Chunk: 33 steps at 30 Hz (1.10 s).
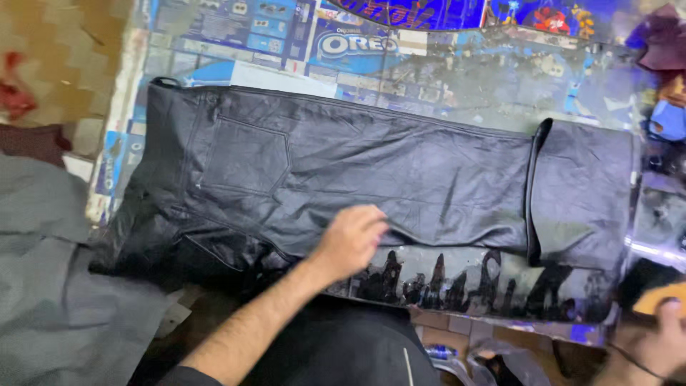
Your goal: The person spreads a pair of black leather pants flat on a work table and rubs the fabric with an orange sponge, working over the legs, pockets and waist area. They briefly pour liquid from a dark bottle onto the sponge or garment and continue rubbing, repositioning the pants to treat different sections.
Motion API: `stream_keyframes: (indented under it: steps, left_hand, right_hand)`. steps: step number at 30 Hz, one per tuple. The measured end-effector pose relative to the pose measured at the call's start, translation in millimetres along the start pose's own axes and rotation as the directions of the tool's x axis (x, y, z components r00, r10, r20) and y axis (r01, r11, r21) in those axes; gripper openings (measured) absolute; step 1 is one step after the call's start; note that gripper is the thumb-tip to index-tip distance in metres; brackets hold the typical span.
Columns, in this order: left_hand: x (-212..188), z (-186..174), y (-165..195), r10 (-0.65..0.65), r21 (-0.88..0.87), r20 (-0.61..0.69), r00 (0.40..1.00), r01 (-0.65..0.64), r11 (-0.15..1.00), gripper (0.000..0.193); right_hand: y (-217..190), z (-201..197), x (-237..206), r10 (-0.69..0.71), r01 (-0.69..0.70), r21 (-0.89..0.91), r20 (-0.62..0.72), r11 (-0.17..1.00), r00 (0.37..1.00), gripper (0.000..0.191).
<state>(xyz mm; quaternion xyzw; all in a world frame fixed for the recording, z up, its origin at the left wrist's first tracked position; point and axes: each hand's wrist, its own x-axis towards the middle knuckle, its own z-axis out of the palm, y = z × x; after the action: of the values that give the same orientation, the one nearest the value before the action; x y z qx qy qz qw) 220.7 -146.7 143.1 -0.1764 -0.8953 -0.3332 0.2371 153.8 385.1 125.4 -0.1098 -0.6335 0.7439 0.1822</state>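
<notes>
On the printed surface [457,71] we see black trousers [343,171] laid flat; left hand [350,239] presses their lower edge, fingers loosely curled, grasping nothing. Right hand [661,336] grips an orange object [661,297].

1. One view only: head cam, worn by the person, looking steeply down on the worktop [429,68].
2. Faces fwd across the worktop; far edge runs along top of frame, near edge along lower right, approx. level w/ a slight tilt.
3. Close range: black trousers [371,171] fill most of mid frame, waist at left, folded leg end at right.
4. Wearer's own arm enters from bottom centre; left hand [351,239] sits mid-lower frame, right hand [661,336] clipped at lower right corner.
5. Floor shows at upper left & bottom.
6. No 2nd view, so no overlap.
</notes>
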Motion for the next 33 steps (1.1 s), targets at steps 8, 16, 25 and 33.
stream_keyframes:
  steps: [8,16,25,33]
  left_hand:
    - [25.0,-70.3,-140.1,-0.193,0.437,0.212,0.958,0.084,0.896,0.067]
    - [24.6,-105.5,-185.6,-0.142,0.372,0.198,0.970,0.059,0.926,0.064]
    - [20.5,-121.3,-208.9,-0.174,0.374,0.178,0.969,0.097,0.922,0.059]
    - [25.0,-123.7,-205.9,-0.191,0.337,0.183,0.964,0.121,0.934,0.057]
  right_hand:
    - [45.8,247.7,-153.5,0.163,-0.270,0.338,0.313,0.902,0.936,0.056]
    - [39.3,371.1,-141.3,-0.310,0.862,-0.413,0.812,0.294,0.494,0.043]
    - [51.5,388.7,-160.3,-0.297,0.901,-0.336,0.862,0.274,0.412,0.035]
    - [37.6,432.5,-172.4,-0.263,0.888,-0.324,0.871,0.327,0.414,0.038]
